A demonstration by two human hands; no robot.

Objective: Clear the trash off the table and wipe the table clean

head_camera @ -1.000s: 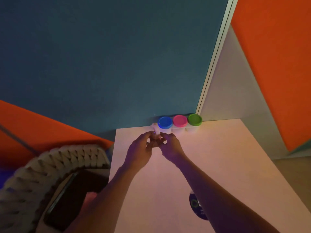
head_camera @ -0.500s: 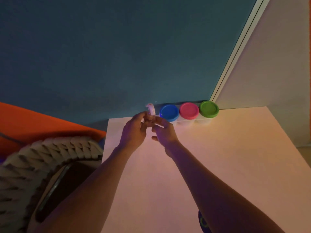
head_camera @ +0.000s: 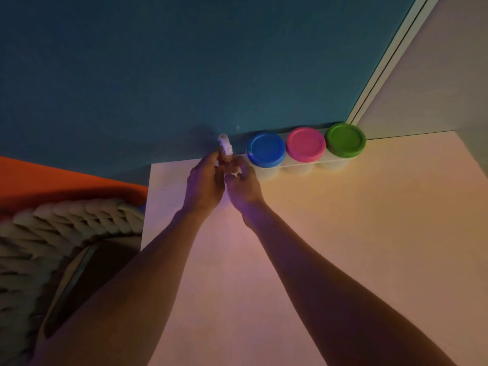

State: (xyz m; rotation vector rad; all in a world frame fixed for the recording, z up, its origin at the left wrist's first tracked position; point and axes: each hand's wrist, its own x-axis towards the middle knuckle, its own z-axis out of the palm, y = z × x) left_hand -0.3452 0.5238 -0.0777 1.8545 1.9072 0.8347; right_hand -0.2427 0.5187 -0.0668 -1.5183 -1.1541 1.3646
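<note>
Trash-clearing step, seemingly: a small pale object (head_camera: 225, 147), too dim to identify, lifted above the far left corner of the table (head_camera: 330, 233), just left of centre frame. Pinched from below by left hand (head_camera: 204, 184) and right hand (head_camera: 244, 187), fingers curled up around it, forearms converging from the bottom edge. Beside it, blue-lidded tub (head_camera: 266, 149), pink-lidded tub (head_camera: 305, 144), green-lidded tub (head_camera: 346, 140). Next: carrying it away for disposal, probably.

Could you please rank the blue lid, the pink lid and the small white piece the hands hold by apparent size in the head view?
1. blue lid and pink lid: alike, unranked.
2. small white piece held by the left hand and right hand.
</note>
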